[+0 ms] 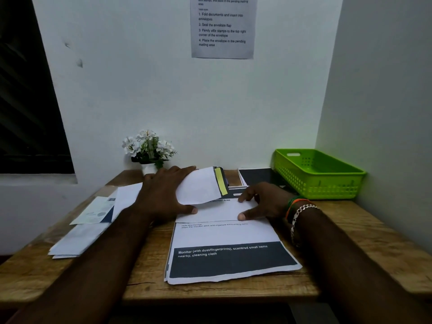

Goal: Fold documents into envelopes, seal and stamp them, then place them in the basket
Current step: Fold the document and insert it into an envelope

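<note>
I see the left hand [163, 195] gripping the envelope [201, 185], its flap up, while the right hand [264, 202] pinches the folded paper [217, 212] at the worktop [350, 232] centre. At two o'clock sits the green basket [320, 183], nothing showing inside.

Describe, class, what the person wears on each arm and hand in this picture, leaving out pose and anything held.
The left hand and its forearm are bare: no sleeve, ring or band shows. The right hand is also bare of rings, but its wrist carries an orange band beside a green one, and a silver chain bracelet. No sleeves are visible on either arm.
</note>
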{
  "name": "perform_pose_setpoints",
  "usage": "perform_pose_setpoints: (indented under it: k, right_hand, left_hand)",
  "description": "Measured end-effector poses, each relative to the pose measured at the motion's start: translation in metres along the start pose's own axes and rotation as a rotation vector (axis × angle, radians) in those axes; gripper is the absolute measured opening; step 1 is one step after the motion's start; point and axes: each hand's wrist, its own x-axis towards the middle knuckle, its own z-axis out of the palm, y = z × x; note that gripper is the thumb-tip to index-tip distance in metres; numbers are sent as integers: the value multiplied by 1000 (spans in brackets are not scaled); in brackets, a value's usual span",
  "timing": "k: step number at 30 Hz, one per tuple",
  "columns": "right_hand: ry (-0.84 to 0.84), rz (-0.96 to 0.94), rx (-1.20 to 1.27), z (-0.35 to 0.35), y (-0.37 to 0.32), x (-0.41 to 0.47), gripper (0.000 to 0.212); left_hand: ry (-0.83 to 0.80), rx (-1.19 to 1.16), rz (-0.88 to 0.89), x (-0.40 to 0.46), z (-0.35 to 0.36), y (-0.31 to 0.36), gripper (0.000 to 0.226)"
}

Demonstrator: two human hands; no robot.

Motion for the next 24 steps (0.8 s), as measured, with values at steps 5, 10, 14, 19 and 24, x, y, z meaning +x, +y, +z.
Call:
perform_pose_setpoints:
  k: [5, 10, 14, 19, 24]
  right_hand:
    - [25, -10, 31, -5, -4, -1, 45]
    - [-26, 20, 24, 0, -5, -4, 64]
    - [-38, 19, 29, 1, -3, -2, 71]
    - [-15, 13, 186, 1, -2, 1, 63]
    - [83, 12, 394, -9, 6, 3, 36]
  left_hand:
    - [-4, 5, 1, 0, 1, 0, 111]
    - [4, -2, -1, -1, 1, 0, 110]
    - [4, -15, -8, -2, 0, 1, 108]
    - [28, -26, -28, -3, 0, 2, 108]
    - [56, -54, -68, -1, -4, 0, 111]
